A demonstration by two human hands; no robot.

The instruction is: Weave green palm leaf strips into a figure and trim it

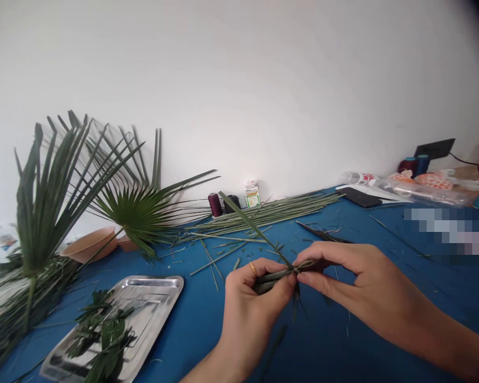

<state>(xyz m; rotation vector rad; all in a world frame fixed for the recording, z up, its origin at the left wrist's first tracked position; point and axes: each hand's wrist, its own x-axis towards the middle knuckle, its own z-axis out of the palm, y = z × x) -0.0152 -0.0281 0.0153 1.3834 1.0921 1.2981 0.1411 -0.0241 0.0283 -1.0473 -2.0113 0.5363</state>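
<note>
My left hand (pixel 252 298) grips a small folded bundle of green palm leaf strips (pixel 272 277) above the blue table (pixel 191 324); a gold ring sits on one finger. My right hand (pixel 343 271) pinches the bundle's right end, where a strip is wrapped around it. One long strip (pixel 247 221) rises from the bundle up and to the left. Both hands hover just over the table, fingers closed on the leaf piece.
A steel tray (pixel 151 308) with woven leaf pieces lies at front left. Fan palm leaves (pixel 115 197) lean on the wall, beside brown bowls (pixel 88 243). A pile of cut strips (pixel 271 213), thread spools (pixel 215 205), a small carton and clutter line the back.
</note>
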